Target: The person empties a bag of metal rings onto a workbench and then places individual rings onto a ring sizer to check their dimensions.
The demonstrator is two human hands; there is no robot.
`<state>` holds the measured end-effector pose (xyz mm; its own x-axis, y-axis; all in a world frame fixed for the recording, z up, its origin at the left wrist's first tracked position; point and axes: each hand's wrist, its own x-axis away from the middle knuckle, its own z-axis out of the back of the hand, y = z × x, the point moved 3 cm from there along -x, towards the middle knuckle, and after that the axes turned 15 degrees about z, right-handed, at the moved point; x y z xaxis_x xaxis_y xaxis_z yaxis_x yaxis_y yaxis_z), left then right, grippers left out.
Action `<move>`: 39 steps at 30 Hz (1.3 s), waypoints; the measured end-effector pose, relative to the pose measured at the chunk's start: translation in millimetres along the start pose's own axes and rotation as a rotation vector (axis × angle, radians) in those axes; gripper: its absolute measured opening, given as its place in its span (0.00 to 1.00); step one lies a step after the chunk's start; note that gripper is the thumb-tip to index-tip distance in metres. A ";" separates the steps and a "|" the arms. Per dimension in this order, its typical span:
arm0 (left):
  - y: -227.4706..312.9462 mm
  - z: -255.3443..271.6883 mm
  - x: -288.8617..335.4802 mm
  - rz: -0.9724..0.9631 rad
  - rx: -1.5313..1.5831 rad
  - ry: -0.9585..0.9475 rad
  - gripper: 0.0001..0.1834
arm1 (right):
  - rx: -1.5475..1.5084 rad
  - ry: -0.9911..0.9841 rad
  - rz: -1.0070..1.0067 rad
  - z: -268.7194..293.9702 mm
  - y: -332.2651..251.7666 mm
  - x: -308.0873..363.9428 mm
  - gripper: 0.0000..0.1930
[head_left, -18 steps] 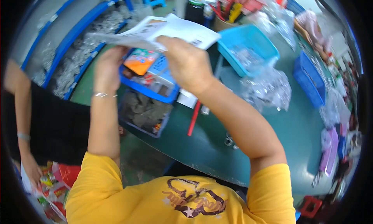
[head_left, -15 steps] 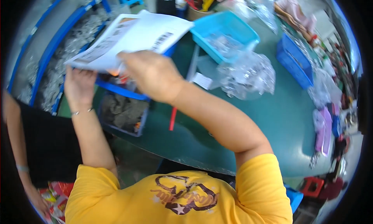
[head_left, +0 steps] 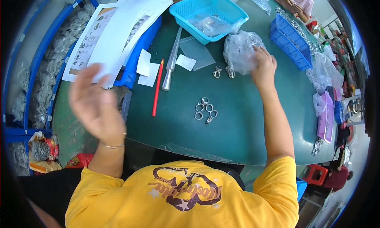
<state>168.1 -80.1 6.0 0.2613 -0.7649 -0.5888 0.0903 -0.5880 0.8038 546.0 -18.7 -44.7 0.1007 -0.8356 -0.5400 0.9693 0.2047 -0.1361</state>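
My right hand (head_left: 264, 67) is closed on the right edge of a clear plastic bag (head_left: 239, 50); the bag's contents are hard to make out. In the air by the lower edge of the printed sheets (head_left: 130, 20), my left hand (head_left: 95, 105) is blurred, its fingers apart and nothing in them. Those sheets lie over a blue bin (head_left: 146, 44). Several silver rings (head_left: 208, 107) sit loosely grouped mid-table. Another ring (head_left: 217, 72) lies close to the bag. Left of them are a tapered metal ring mandrel (head_left: 172, 59) and a red pencil (head_left: 158, 87).
A turquoise basket (head_left: 207, 37) holding clear bags stands beyond the bag. At the right are a blue basket (head_left: 291, 42) and a purple tray (head_left: 326, 117). White slips (head_left: 186, 62) lie beside the mandrel. Across the table sits another person (head_left: 299, 4). Blue shelving (head_left: 71, 14) borders the left.
Both hands have left the printed sheets, which now rest on the blue bin. My right hand has swung right to the plastic bag. The rings, formerly hidden by my arm, now show.
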 end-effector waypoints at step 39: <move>-3.0 -161.3 144.0 0.257 -0.607 -1.408 0.47 | -0.490 -0.231 -0.463 129.2 -9.8 258.2 0.44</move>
<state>360.4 -146.0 -67.6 -0.7194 -0.6507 0.2431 0.6388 -0.4824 0.5994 591.5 -302.3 -75.5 -0.1994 -0.9678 -0.1536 0.7169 -0.0372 -0.6962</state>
